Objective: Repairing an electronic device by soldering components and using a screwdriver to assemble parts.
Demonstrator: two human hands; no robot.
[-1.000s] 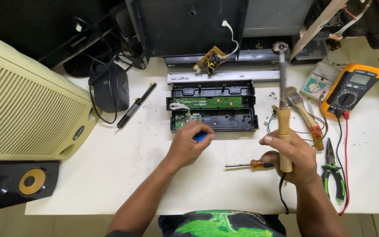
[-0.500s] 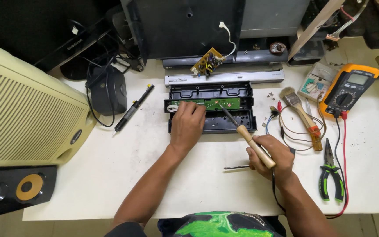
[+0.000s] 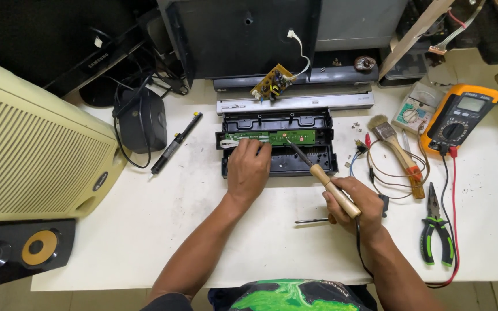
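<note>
A white worktable (image 3: 145, 230) fills the scene under even light; a cream speaker cabinet (image 3: 30, 150) stands at left; dark equipment (image 3: 243, 34) crowds the far edge.

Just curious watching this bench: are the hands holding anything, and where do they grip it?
The right hand holds a soldering iron by its wooden handle. The left hand holds nothing; it rests on the green circuit board.
</note>
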